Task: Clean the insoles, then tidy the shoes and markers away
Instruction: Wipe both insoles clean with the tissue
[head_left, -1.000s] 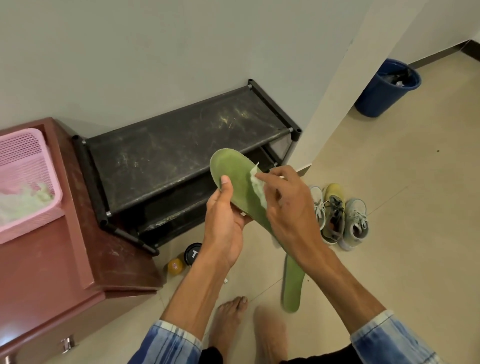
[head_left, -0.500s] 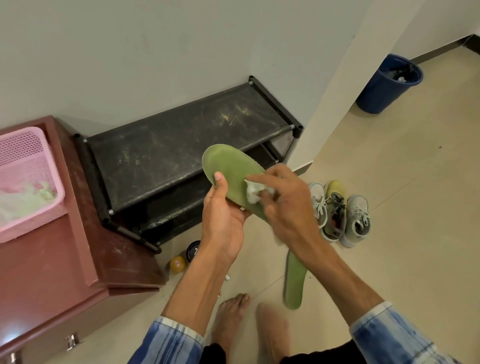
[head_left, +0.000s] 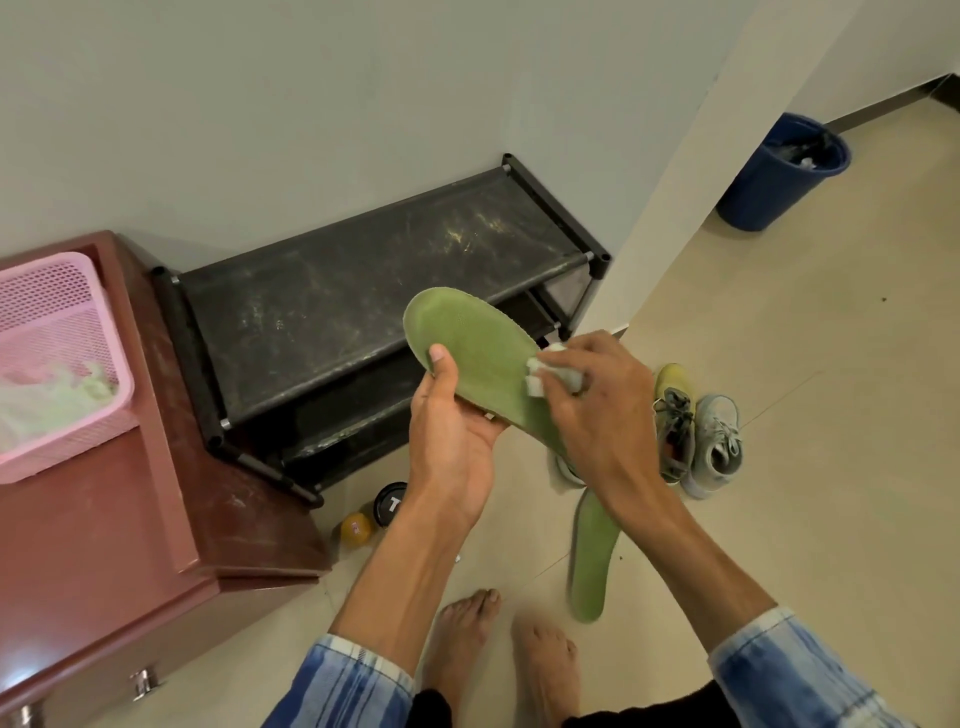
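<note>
Green insole (head_left: 478, 358) sits gripped in our left hand (head_left: 452, 447); our right hand (head_left: 597, 410) pinches a white wipe (head_left: 563, 371) against it; we should rub firmly, bracing from beneath.

One white letter on a black round lid

The only sign that can be read is a white capital "T" on top of the black round lid (head_left: 390, 503), which stands on the floor (head_left: 779, 364) near the foot of the shoe rack (head_left: 363, 301). The lid's right part is hidden behind the left forearm (head_left: 415, 571), so whether more letters follow cannot be told. The small orange container (head_left: 356, 529) just beside it carries a little label, too blurred to read. Any lettering on the shoes (head_left: 698, 434) is too small to make out.
</note>
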